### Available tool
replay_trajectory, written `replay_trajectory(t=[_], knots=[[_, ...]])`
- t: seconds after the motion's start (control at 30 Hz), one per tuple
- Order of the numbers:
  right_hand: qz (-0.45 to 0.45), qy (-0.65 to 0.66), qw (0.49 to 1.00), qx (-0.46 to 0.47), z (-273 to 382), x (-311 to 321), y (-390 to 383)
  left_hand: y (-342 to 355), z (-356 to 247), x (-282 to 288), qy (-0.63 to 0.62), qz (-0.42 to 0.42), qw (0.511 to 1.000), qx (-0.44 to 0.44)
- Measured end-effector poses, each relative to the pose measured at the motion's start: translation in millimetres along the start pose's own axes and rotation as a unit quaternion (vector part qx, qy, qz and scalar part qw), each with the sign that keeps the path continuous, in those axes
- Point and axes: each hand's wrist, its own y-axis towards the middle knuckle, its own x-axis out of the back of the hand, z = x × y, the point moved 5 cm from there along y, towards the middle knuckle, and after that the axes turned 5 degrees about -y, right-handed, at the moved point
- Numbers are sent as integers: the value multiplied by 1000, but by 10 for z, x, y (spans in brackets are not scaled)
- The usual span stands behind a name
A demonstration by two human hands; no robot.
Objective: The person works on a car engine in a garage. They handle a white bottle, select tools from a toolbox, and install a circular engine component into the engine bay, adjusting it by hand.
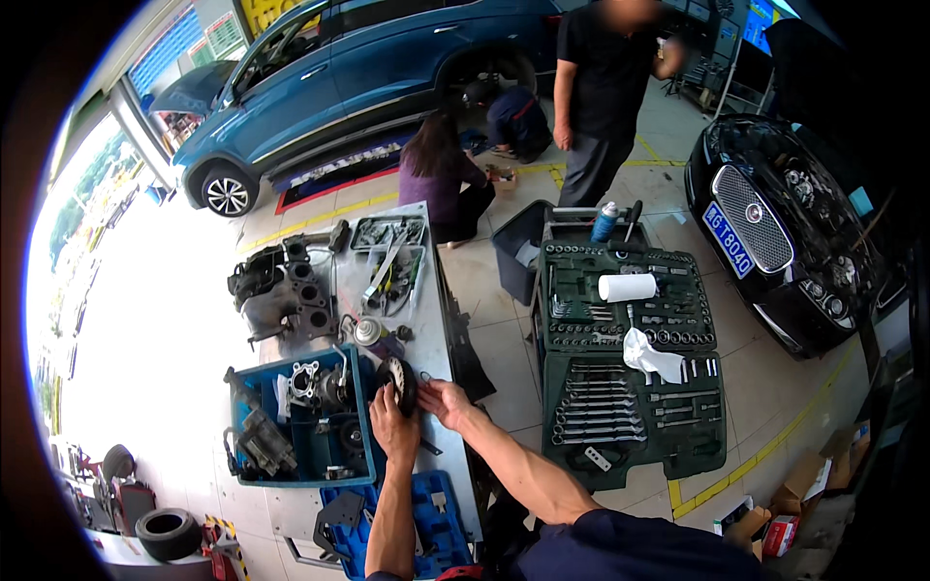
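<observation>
My left hand [393, 426] is closed on the lower left edge of a black, round, pulley-like part [405, 395], which stands tilted beside the blue parts bin at the metal workbench [434, 334]. Just to its right, my right hand [444, 402] has its thumb and fingers pinched together on a small, thin dark ring [425, 377]. What the ring belongs to is too small to tell. Behind the round part stands a spray can [370, 334] with a pale top. The blue bin [366, 426] to the left holds several metal engine parts.
An engine manifold [291, 300] and a tray of tools [387, 232] lie farther up the bench. Below is an open blue tool case [441, 523]. At right, a green socket set [635, 363] carries a paper roll [627, 288]. Several people work near a blue car [358, 68].
</observation>
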Motion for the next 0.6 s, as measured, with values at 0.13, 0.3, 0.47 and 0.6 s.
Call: replay_trajectory(t=[0.13,0.3,0.47,0.6], knots=[[0,9,1000,21,121,-9,-47,82,-104,-50,-9,-13,1000,14],[10,-158,974,165,701,-37,-827,351,-224,121,-13,123,992,13],[-28,-566,746,350,1419,470,-2999,242,-771,670,-151,196,963,105],[-176,-748,543,338,1437,1684,-4585,-153,-1412,909,-362,277,879,141]])
